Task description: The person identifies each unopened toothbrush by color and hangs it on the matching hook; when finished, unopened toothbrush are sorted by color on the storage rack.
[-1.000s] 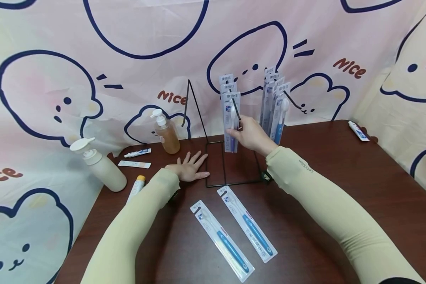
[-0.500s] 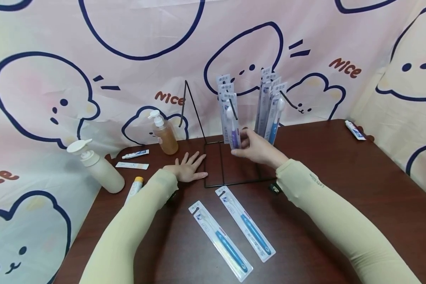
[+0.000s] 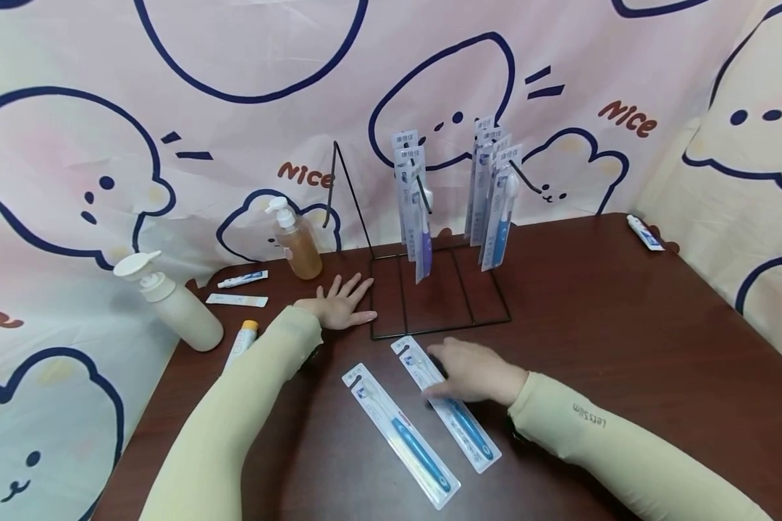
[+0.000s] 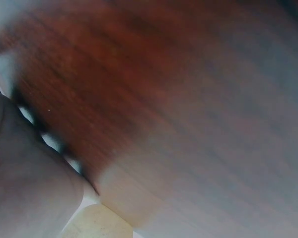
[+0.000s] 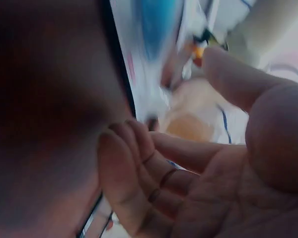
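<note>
My left hand [image 3: 339, 305] lies on the table with its fingers spread, fingertips right at the left side of a black wire rack [image 3: 438, 330]. My right hand [image 3: 472, 369] is over a packaged toothbrush [image 3: 472, 434] with a blue handle, covering part of it. In the right wrist view the thumb [image 5: 228, 74] stands apart from the loosely bent fingers, with nothing between them. Beside it lies a second packaged blue toothbrush [image 3: 400, 434]. From the rack's hooks hang packaged toothbrushes, one group with a purple one [image 3: 423, 246] in front, another with a blue one [image 3: 503, 224].
At the left stand a white pump bottle [image 3: 182, 311] and an amber pump bottle [image 3: 300, 250]. Near them lie a small toothpaste tube [image 3: 242, 279], a flat sachet [image 3: 237, 299] and a yellow-capped tube [image 3: 242, 340]. Another small tube [image 3: 645, 233] lies at the far right.
My right hand has let go of the purple toothbrush package on the middle hook and come down toward me over the packaged toothbrush on the table. My left hand has stayed in place.
</note>
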`<state>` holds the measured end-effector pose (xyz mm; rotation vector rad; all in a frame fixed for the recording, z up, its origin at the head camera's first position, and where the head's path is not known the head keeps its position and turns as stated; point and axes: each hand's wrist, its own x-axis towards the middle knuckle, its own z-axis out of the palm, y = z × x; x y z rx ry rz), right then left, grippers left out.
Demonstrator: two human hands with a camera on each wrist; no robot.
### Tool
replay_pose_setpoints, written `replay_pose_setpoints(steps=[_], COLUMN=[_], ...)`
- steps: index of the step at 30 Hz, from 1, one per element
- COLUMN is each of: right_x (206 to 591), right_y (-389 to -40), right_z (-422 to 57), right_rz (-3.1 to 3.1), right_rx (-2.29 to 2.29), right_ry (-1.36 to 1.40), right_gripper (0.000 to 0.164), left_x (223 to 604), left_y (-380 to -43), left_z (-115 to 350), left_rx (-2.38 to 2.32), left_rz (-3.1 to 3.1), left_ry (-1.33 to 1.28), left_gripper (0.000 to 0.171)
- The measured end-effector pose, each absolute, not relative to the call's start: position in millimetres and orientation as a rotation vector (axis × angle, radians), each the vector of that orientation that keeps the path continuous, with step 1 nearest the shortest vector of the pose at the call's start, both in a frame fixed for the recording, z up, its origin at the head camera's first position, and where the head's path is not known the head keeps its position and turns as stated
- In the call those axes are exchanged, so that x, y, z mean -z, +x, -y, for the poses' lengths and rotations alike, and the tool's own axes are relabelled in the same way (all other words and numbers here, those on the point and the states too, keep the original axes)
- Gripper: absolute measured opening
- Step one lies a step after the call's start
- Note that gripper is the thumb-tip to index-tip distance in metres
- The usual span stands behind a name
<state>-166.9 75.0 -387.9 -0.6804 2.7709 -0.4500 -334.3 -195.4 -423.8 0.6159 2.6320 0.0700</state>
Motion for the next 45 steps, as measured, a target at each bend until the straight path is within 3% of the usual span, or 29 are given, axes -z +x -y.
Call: replay_pose_setpoints(steps=[5,13,29,37,45], right_x=[394,393,389,383,358], right_y=[-149,-149,-133,-116,-116], right_z=[-73,-103,-134,-169,-198], right_rz=[-2.784,-2.887,-2.748,-2.826,-2.863], right_rx=[0.352,0.323,0.365,0.485,0.847], right_ry=[-0.715,-0.679,-0.625,-0.634,-0.502], right_gripper=[0.091,0.073,0.068,0.036,0.03], left_x=[422,421,423,419,424], left_y=[-333,-335,-336,-335,-337], left_z=[195,194,194,194,194], left_rx=[-0.062,-0.057,-0.045,-0.071,-0.049], left_rz=[-2.618,-2.621,-2.62,-2.61,-2.61], left_ry=[0.619,0.605,0.622,0.616,0.601], left_gripper=[0.085,0.084,0.083,0.086,0.085])
